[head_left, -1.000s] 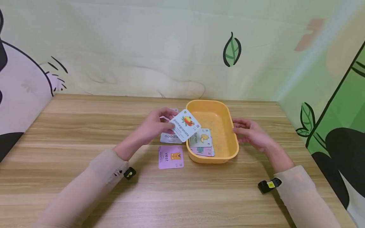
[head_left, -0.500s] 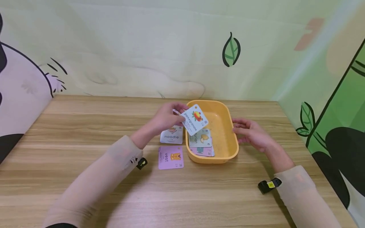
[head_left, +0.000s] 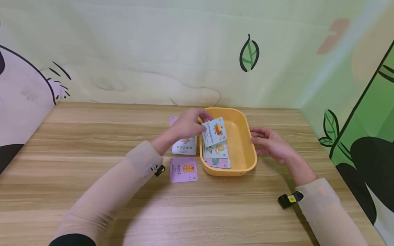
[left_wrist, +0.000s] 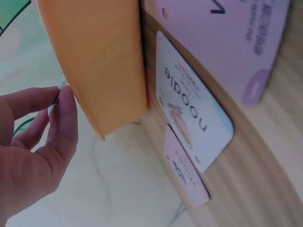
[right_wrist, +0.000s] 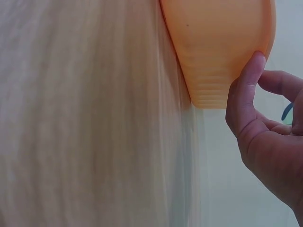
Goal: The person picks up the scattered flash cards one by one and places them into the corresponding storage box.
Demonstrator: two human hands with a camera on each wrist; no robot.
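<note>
Where the wood-grain counter ended, a pale green printed backdrop rose, bearing a leaf motif.

Container: one yellow tub, which stood on the counter. Contents: a yellow-fruit card, which overlapped a purple card; both lay at the tub's left side. Above these was the pomegranate card, its left edge pinched in the left hand, grip closed to the card's thickness.

Right hand: grip loosely spread, fingertips touching the tub's outer right side.

Left of the tub lay a noodle card, a lilac card beyond it, and, nearer the person, a vest card.
</note>
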